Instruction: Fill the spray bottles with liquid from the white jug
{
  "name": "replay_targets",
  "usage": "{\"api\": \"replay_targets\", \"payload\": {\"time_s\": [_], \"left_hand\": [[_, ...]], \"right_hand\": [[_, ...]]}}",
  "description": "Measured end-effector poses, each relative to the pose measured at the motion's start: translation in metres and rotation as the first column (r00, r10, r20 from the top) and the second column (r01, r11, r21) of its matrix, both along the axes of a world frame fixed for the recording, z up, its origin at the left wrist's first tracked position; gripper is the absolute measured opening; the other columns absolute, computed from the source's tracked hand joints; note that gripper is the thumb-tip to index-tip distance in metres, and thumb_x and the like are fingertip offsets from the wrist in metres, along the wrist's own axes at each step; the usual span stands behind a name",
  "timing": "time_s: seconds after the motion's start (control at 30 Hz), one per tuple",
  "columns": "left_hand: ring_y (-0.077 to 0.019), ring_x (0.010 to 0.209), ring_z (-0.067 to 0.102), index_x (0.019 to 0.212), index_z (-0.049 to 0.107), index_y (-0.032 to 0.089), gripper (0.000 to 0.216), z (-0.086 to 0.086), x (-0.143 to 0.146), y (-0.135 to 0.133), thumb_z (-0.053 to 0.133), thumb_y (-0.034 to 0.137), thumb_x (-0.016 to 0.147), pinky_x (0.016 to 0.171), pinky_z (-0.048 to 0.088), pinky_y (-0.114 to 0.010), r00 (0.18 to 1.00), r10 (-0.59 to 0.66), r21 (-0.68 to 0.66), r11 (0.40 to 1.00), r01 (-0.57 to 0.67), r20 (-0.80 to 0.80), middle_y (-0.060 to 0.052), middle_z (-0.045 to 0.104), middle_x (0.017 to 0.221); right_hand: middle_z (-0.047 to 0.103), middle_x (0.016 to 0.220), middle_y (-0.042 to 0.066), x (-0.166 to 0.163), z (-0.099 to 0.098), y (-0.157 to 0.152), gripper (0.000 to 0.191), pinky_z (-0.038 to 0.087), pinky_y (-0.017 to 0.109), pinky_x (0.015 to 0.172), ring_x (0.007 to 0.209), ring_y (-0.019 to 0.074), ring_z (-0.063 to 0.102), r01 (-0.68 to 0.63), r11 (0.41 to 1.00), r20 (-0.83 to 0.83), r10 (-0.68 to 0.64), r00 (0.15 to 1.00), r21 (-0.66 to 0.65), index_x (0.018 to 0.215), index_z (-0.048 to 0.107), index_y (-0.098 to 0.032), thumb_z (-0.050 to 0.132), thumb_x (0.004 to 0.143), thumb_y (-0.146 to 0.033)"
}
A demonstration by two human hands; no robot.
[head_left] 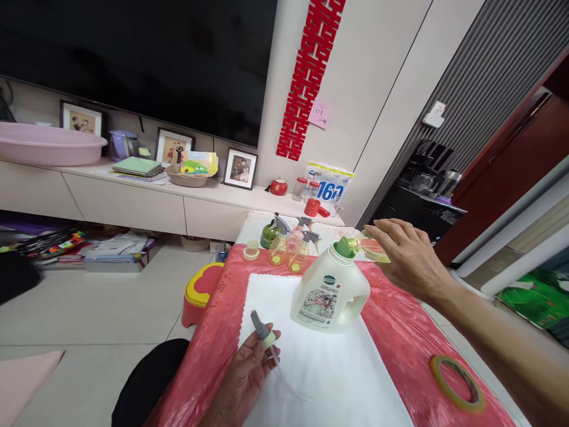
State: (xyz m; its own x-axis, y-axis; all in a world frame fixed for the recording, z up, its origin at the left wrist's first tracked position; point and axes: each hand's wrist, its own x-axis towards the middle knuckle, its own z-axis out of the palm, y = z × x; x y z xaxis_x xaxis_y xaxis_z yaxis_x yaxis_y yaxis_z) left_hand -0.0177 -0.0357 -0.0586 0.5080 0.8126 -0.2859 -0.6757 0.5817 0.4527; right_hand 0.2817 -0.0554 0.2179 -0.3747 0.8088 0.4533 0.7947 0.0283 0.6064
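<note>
My left hand (pixel 246 370) grips a grey spray pump head (pixel 261 329) with a pale green collar. Its thin clear tube hangs down over the white sheet (pixel 311 373). Upright on that sheet stands a large white detergent jug (pixel 311 284) with a printed label and a side handle. A green funnel (pixel 344 248) sits in the jug's mouth. My right hand (pixel 406 255) is wrapped round a clear yellowish bottle (pixel 372 249), tipped on its side with its neck at the funnel. Part of the bottle is hidden behind the fingers.
Behind the jug stand several spray bottles (pixel 277 252), including a green bottle (pixel 268 235), beside a small cream cap (pixel 251 251). A tape roll (pixel 457 382) lies on the red table cover (pixel 400 308) at right. A yellow-and-red stool (pixel 202 290) is at the table's left.
</note>
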Motion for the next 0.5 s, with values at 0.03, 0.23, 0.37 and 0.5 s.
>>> {"api": "replay_targets", "payload": {"time_s": [0.03,0.23,0.37,0.5], "left_hand": [[-0.0158,0.079,0.068,0.107,0.075,0.019,0.05,-0.001,0.0,0.0,0.095,0.032,0.063,0.078,0.054,-0.031,1.0,0.001,-0.005,1.0,-0.001,0.001,-0.009,0.076,0.109],[-0.0162,0.08,0.068,0.107,0.074,0.019,0.051,0.001,0.0,0.0,0.095,0.031,0.062,0.078,0.055,-0.031,1.0,-0.003,-0.012,1.0,0.003,0.001,-0.01,0.076,0.11],[-0.0166,0.078,0.069,0.106,0.075,0.018,0.053,0.005,-0.001,-0.001,0.097,0.032,0.059,0.077,0.055,-0.032,1.0,0.007,-0.026,1.0,-0.007,-0.004,-0.01,0.076,0.108],[-0.0165,0.077,0.069,0.105,0.076,0.018,0.055,0.007,0.0,-0.001,0.098,0.033,0.057,0.076,0.055,-0.031,1.0,0.013,-0.028,1.0,-0.013,-0.004,-0.01,0.077,0.107]], "right_hand": [[0.046,0.14,0.008,0.0,0.0,0.0,0.057,0.038,0.041,0.089,0.127,0.0274,0.041,0.003,1.0,0.003,-0.003,1.0,-0.002,0.139,0.049,-0.02,0.054,0.082,-0.016],[0.047,0.14,0.008,0.0,0.004,0.0,0.06,0.037,0.041,0.091,0.128,0.0276,0.041,-0.008,1.0,0.018,0.008,1.0,-0.005,0.139,0.05,-0.02,0.052,0.079,-0.013],[0.047,0.139,0.009,-0.001,0.007,0.001,0.06,0.036,0.041,0.091,0.129,0.0278,0.041,-0.025,1.0,0.039,0.025,0.999,0.0,0.138,0.051,-0.019,0.051,0.078,-0.011],[0.048,0.139,0.01,-0.003,0.011,0.002,0.061,0.036,0.042,0.091,0.128,0.0281,0.041,-0.037,0.999,0.057,0.037,0.998,-0.001,0.136,0.052,-0.019,0.051,0.076,-0.01]]}}
